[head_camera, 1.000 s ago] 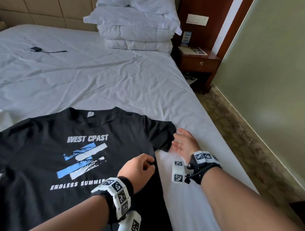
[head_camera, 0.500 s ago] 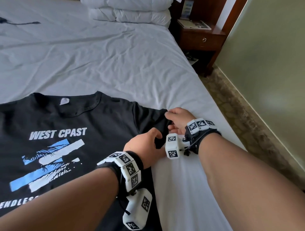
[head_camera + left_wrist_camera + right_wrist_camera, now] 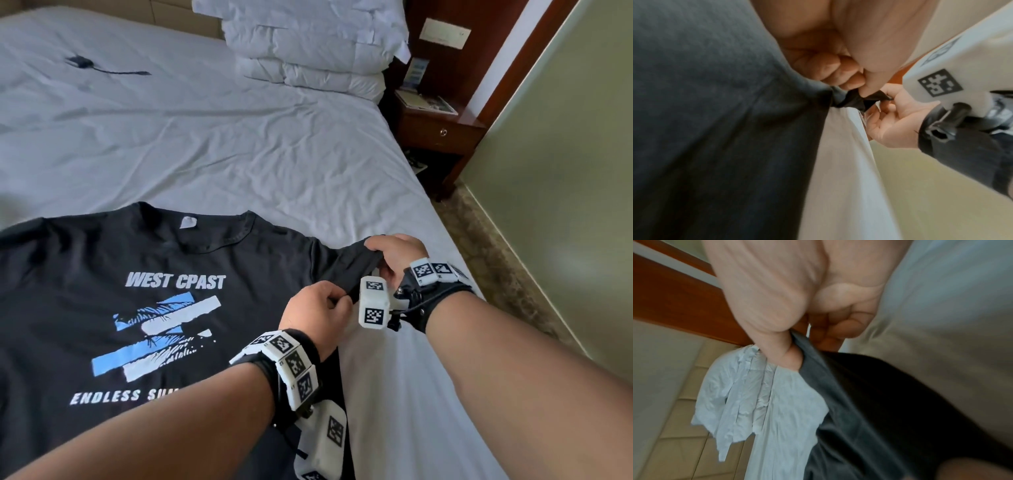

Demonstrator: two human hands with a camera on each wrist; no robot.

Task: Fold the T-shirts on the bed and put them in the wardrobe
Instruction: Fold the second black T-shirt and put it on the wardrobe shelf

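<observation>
A black T-shirt (image 3: 102,274) with white and blue "WEST CPAST" print lies face up on the white bed (image 3: 239,144). My left hand (image 3: 318,315) pinches the lower edge of the shirt's right sleeve (image 3: 342,270). My right hand (image 3: 394,253) pinches the sleeve's outer end and holds it slightly lifted off the sheet. In the left wrist view the left hand (image 3: 851,87) pinches black cloth (image 3: 851,99), with the right hand (image 3: 894,116) just beyond. In the right wrist view the right hand (image 3: 801,350) pinches the dark sleeve (image 3: 849,394).
Stacked white pillows (image 3: 308,44) lie at the head of the bed. A small black device with a cable (image 3: 82,63) rests on the sheet at far left. A wooden nightstand (image 3: 442,133) stands right of the bed, beside a green wall (image 3: 565,171).
Both hands closed in on the right sleeve. The right hand, open beside it a second ago, now pinches its end; the left hand shifted from the shirt's side to the sleeve edge.
</observation>
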